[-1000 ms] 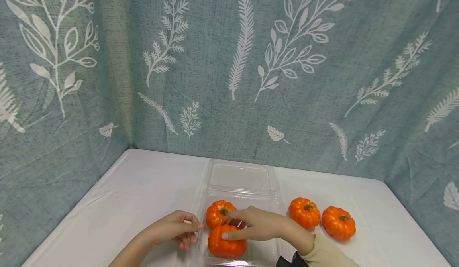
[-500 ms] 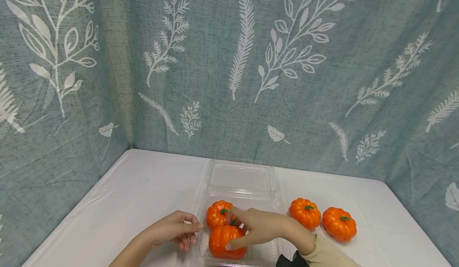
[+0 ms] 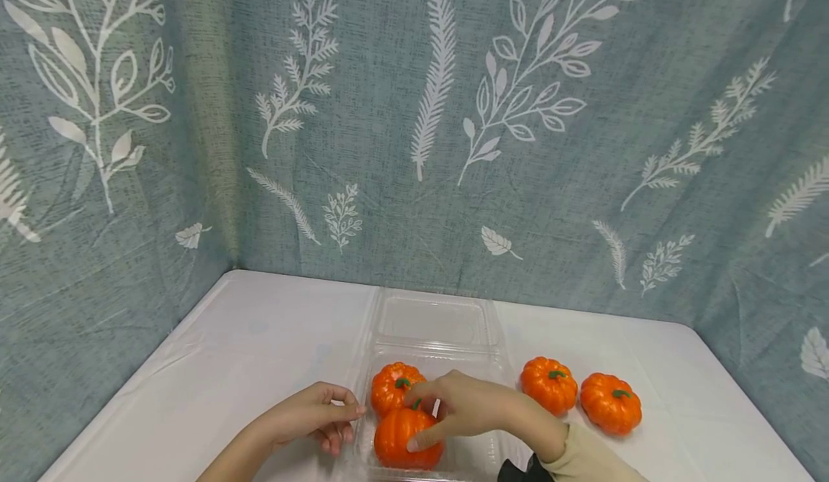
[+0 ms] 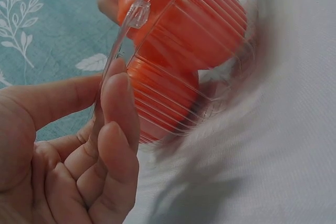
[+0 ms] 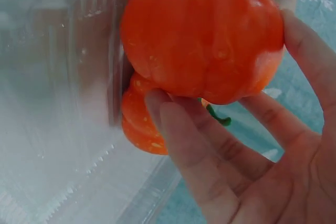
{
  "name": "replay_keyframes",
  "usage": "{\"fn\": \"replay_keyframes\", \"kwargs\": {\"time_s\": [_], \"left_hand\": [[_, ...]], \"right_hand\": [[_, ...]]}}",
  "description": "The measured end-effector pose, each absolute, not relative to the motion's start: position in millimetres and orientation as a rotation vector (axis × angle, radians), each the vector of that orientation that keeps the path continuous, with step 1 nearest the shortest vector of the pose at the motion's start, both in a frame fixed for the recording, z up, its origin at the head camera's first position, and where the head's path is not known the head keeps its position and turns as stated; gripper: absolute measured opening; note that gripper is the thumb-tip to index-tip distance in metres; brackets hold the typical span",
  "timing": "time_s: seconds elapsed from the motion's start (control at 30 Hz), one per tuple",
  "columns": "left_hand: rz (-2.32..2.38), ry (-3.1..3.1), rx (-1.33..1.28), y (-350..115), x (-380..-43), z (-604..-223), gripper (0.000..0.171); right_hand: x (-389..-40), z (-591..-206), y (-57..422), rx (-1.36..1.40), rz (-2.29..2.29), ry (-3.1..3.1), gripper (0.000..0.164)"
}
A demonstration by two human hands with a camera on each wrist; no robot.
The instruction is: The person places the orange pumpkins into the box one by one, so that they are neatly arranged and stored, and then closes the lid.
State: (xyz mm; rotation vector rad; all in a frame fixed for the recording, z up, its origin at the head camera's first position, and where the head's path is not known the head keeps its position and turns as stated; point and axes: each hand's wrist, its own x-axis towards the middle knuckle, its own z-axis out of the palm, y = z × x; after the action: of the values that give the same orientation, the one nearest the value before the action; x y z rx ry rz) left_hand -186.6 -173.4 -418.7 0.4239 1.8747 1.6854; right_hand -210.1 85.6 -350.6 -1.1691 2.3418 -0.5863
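My right hand (image 3: pixel 463 410) holds the nearer orange pumpkin (image 3: pixel 404 442) inside a clear plastic clamshell container (image 3: pixel 476 457), thumb on its near right side and fingers at its far side. In the right wrist view, the thumb presses that pumpkin (image 5: pixel 202 40) and the fingers reach around its green-stemmed end. A second pumpkin (image 3: pixel 391 387) sits right behind it, along the container's left wall. On the left, my left hand (image 3: pixel 324 414) pinches the container's rim. The left wrist view shows thumb and fingers on either side of the clear rim (image 4: pixel 113 59), with both pumpkins behind the ribbed wall.
The container's lid (image 3: pixel 437 320) lies folded back toward the curtain. Two more orange pumpkins, one closer (image 3: pixel 548 385) and one farther right (image 3: pixel 611 403), stand on the white table (image 3: pixel 272 338). A patterned blue-green curtain (image 3: pixel 388 144) hangs behind and at the sides.
The nearer pumpkin has turned slightly under my right hand, and its stem shows more now. The right fingers and thumb have shifted on it. My left hand stays at the rim.
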Motion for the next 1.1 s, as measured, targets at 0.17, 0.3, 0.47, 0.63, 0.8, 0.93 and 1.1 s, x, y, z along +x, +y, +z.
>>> {"fn": "replay_keyframes", "kwargs": {"time_s": [0.17, 0.3, 0.47, 0.63, 0.8, 0.93, 1.1], "left_hand": [[1.683, 1.878, 0.417, -173, -187, -419, 0.024], [1.683, 1.882, 0.415, -173, -187, -418, 0.025], [1.68, 1.893, 0.41, -173, -187, -417, 0.025], [1.681, 1.892, 0.416, -173, -187, -415, 0.025], [1.681, 1.888, 0.419, -173, -186, -415, 0.025], [1.687, 1.881, 0.421, -173, -187, -414, 0.026], [1.69, 1.877, 0.424, -173, -186, -415, 0.026]], "right_hand": [[-210, -352, 85, -1.139, -0.55, 2.332, 0.041], [-207, -351, 85, -1.137, -0.536, 2.36, 0.04], [-201, -346, 83, -1.163, -0.464, 2.445, 0.044], [-197, -340, 83, -1.144, -0.455, 2.473, 0.043], [-196, -330, 88, -1.118, -0.486, 2.477, 0.038], [-197, -323, 95, -1.107, -0.505, 2.462, 0.039], [-198, -314, 104, -1.072, -0.509, 2.386, 0.038]]}}
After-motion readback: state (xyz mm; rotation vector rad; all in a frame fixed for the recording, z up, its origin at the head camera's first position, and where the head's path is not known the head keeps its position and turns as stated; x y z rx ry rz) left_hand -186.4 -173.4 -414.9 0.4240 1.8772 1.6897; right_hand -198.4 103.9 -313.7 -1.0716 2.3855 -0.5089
